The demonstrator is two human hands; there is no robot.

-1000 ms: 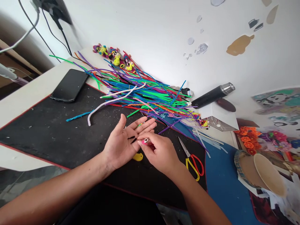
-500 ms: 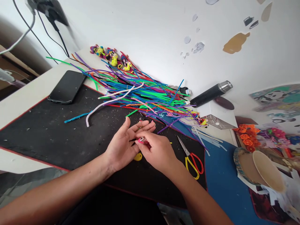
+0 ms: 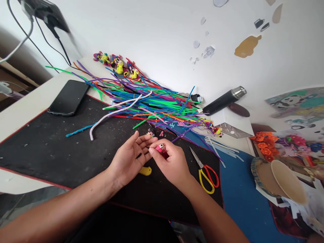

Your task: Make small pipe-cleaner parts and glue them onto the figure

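Observation:
My left hand (image 3: 129,157) is palm up with its fingers spread. A small dark spot shows near its finger bases; I cannot tell whether it is an object or a gap. My right hand (image 3: 170,162) is closed around a small red-pink and white piece (image 3: 161,147), mostly hidden by the fingers, and its fingertips are close to the left fingers. Under the hands lies a yellow flat-ended object (image 3: 145,171), partly covered by the left hand. Scissors (image 3: 204,172) with one red and one yellow handle lie right of my right hand on the black mat (image 3: 101,155).
A heap of colourful pipe cleaners (image 3: 152,101) spreads along the wall, with small yellow and purple figures (image 3: 118,65) behind it. A phone (image 3: 69,98) lies at the left, a black flask (image 3: 225,100) at the right back. A round container (image 3: 288,182) stands at far right.
My right hand has shifted slightly right, away from the left palm, showing more of the pink and white piece. More of the yellow object shows. The whole view has shifted a little.

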